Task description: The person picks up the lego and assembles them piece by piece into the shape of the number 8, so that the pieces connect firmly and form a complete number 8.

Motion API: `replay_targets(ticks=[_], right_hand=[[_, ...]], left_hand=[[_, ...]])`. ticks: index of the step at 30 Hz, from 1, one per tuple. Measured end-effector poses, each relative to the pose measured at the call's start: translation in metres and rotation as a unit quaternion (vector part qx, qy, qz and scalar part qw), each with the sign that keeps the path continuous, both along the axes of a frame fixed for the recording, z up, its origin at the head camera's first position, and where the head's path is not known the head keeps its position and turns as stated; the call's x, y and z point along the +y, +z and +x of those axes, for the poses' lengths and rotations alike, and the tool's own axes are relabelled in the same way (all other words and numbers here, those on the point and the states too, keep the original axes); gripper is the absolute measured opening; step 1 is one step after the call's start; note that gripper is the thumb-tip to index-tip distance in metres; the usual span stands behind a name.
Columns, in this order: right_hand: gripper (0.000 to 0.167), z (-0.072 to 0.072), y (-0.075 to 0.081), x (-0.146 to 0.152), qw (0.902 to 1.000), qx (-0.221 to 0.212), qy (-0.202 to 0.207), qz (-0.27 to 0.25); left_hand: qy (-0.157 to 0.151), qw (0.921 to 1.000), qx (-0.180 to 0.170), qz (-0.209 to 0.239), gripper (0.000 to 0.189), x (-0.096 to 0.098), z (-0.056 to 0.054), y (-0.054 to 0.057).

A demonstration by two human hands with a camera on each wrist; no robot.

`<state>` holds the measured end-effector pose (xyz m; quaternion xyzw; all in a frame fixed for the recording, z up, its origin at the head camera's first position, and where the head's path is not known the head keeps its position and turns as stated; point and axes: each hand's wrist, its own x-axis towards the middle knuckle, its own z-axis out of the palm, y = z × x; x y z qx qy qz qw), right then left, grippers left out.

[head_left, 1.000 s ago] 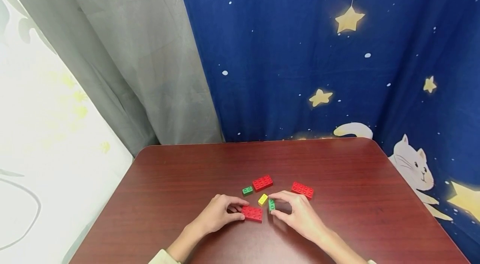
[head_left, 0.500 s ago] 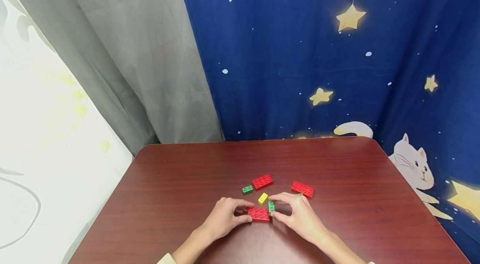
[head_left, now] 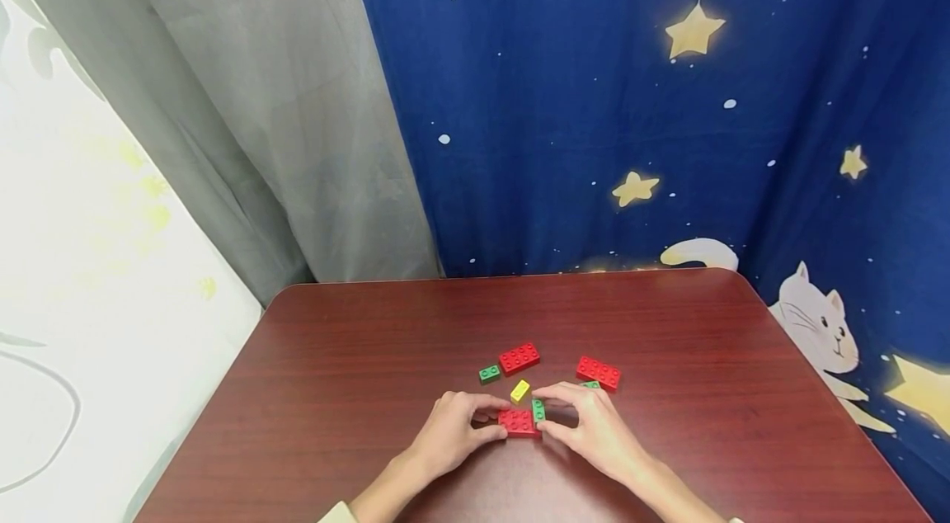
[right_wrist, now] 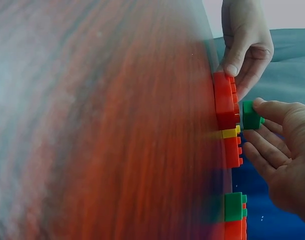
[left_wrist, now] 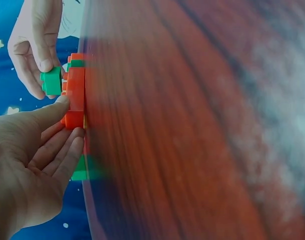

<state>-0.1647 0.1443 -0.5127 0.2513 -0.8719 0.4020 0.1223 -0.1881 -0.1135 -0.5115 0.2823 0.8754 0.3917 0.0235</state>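
Observation:
On the table lies a red building brick (head_left: 516,423) with studs on top, its left end gripped between the thumb and fingers of my left hand (head_left: 454,434). My right hand (head_left: 595,427) pinches a small green brick (head_left: 538,411) with its studs facing up. In the right wrist view this green brick (right_wrist: 251,115) hangs just over the studs of the red brick (right_wrist: 225,100), a thin gap between them. From the left wrist view the green brick (left_wrist: 51,81) also appears level and slightly apart from the red brick (left_wrist: 76,90).
Behind the hands lie a yellow brick (head_left: 519,391), a green brick (head_left: 489,374) and a red brick (head_left: 519,358). Farther right is another red brick (head_left: 598,373), with a green brick (head_left: 590,384) partly hidden by my right hand. The brown table (head_left: 356,358) meets curtains at its back.
My left hand has slid the red brick to the right, bringing its right end under the green brick. The right hand has stayed nearly in place with the green brick.

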Motion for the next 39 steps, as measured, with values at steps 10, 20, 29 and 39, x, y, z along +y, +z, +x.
replay_targets(ticks=[10,20,29,39], right_hand=[[0.034,0.0005,-0.0003,0.0007,0.9995,-0.026,0.017,-0.012],[0.032,0.0005,-0.0010,0.0011,0.9995,-0.029,0.015,-0.006],[0.031,-0.0019,-0.0034,0.0009,0.9951,-0.067,0.034,-0.064],[0.032,-0.0024,-0.0065,0.0025,0.9837,-0.134,0.040,-0.112]], left_hand=[[0.002,1.0000,-0.004,-0.001,0.030,0.0027,0.0006,-0.0010],[0.002,0.9999,0.001,-0.010,0.031,0.0031,0.0012,0.0002],[0.000,1.0000,-0.003,-0.005,0.030,0.0025,0.0004,-0.0005],[0.000,0.9999,-0.012,0.001,0.030,0.0027,-0.0005,-0.0005]])
